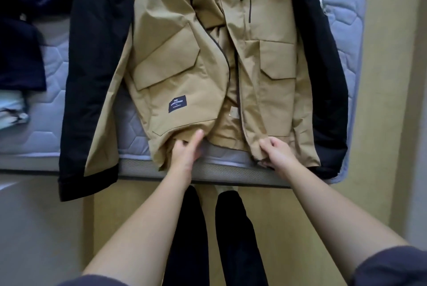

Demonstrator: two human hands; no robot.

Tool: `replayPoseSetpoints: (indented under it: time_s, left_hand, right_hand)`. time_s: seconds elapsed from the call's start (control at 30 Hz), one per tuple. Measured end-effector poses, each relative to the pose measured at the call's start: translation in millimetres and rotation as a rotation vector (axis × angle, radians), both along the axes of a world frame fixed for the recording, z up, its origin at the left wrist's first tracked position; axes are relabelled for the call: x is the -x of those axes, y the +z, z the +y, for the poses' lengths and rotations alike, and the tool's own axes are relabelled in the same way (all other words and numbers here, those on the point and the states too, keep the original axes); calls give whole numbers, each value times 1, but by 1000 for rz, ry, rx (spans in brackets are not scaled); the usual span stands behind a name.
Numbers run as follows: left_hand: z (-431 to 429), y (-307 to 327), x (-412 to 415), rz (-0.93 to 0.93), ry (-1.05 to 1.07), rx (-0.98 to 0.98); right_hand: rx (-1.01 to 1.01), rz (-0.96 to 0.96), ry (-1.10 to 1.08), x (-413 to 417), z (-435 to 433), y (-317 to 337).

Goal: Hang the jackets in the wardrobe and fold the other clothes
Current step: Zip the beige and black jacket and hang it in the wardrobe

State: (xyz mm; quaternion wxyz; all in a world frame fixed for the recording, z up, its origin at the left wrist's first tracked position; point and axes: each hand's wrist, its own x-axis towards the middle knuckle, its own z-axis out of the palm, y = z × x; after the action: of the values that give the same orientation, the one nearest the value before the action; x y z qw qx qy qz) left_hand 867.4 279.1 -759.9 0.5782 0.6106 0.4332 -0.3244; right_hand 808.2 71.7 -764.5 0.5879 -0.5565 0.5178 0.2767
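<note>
A tan jacket point(184, 73) with black sleeves lies front-up on the mattress point(53, 124), unzipped, its hem reaching the near edge. My left hand point(186, 149) pinches the hem of the left front panel, thumb up against the fabric. My right hand point(276, 151) grips the bottom corner of the right front panel near the zipper end. The left black sleeve point(92, 77) hangs over the mattress edge.
Dark navy clothes point(20, 31) lie at the left on the mattress, with a pale green garment point(11, 110) below them. A wall or cupboard side point(397, 77) stands to the right. My legs in dark trousers point(231, 228) stand on the wooden floor against the bed.
</note>
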Motion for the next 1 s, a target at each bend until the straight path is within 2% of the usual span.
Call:
replayPoseSetpoints:
  time_s: [0.07, 0.1, 0.17, 0.23, 0.37, 0.5, 0.57, 0.73, 0.8, 0.9, 1.0]
  left_hand:
    - [-15, -5, 10, -32, -215, -133]
    - [-22, -8, 11, -39, -216, -212]
    - [-33, -3, 4, -27, -60, -287]
    - [-36, 4, -4, -109, 30, -312]
    - [-18, 18, -18, -243, 115, -172]
    - [-10, 19, -26, -275, 8, -219]
    - [-12, 14, -36, -263, -105, -322]
    - [-21, 9, -64, -317, -369, -411]
    - [-23, 16, -70, -265, -323, -308]
    - [-22, 34, -62, -146, -67, 35]
    - [-11, 34, -35, -108, -181, 26]
  right_hand:
    - [-66, -4, 27, 7, 7, -5]
    - [-91, 7, 52, 10, 10, -7]
    - [-118, 24, 55, 15, 12, -9]
    - [-119, 46, 7, 18, 13, -7]
    - [-125, 73, -52, 17, 13, 6]
    - [-157, 79, -53, 12, 18, 15]
    - [-168, 81, -52, 11, 20, 16]
    - [-170, 71, -62, 14, 18, 10]
    - [-171, 64, -78, 15, 18, 9]
    - [-201, 47, -145, 18, 21, 13]
    - [-272, 1, -262, 20, 25, 18]
